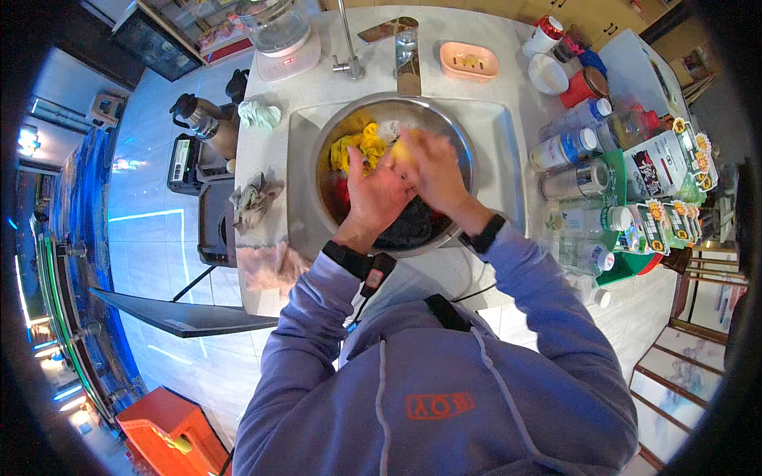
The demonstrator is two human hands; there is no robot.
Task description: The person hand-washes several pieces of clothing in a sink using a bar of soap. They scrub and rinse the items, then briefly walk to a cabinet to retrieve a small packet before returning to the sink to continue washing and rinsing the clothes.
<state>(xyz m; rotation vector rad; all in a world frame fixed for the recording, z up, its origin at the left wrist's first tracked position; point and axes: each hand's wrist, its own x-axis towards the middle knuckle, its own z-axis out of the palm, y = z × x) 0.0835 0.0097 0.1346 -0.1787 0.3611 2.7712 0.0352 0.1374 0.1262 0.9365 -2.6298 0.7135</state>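
A round metal basin stands in the sink, below a chrome faucet. My left hand is over the basin, palm up, thumb apart from the fingers. My right hand is blurred and lies across the left fingers, with something yellow at its fingertips, perhaps a bar of soap. Yellow cloth lies at the basin's upper left. Dark cloth and something red show lower in it. Black bands are on both wrists.
A pink soap dish sits right of the faucet. Crumpled cloths lie along the counter's left edge. Several bottles and jars crowd the right side. A glass bowl on a scale stands at the back left.
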